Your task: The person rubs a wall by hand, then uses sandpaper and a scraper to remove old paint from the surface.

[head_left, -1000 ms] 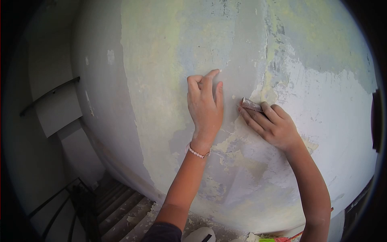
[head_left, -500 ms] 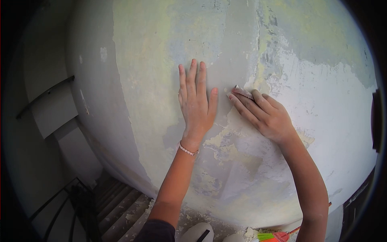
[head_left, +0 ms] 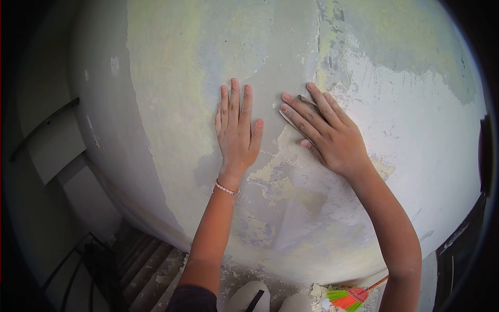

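My left hand [head_left: 238, 136] lies flat on the peeling wall [head_left: 169, 93], fingers stretched upward, holding nothing. A pale bracelet [head_left: 226, 189] circles that wrist. To its right, my right hand [head_left: 332, 134] presses a folded piece of sandpaper [head_left: 310, 104] against the wall. Most of the sheet is hidden beneath the fingers; a dark part shows between them and a pale edge below. Around both hands the surface is patchy grey, yellowish and white. Flaked paint [head_left: 278, 177] surrounds the area below my right hand.
Stairs [head_left: 140, 275] with paint flakes descend at the lower left, beside a dark metal railing [head_left: 86, 255]. A handrail [head_left: 47, 122] runs along the left wall. A broom [head_left: 349, 297] with green and orange bristles lies at the bottom right among paint chips [head_left: 318, 292].
My right hand has turned, its fingers now pointing more upward and spread over the sandpaper. The left hand stays flat on the wall. The view has shifted slightly, showing more of the broom.
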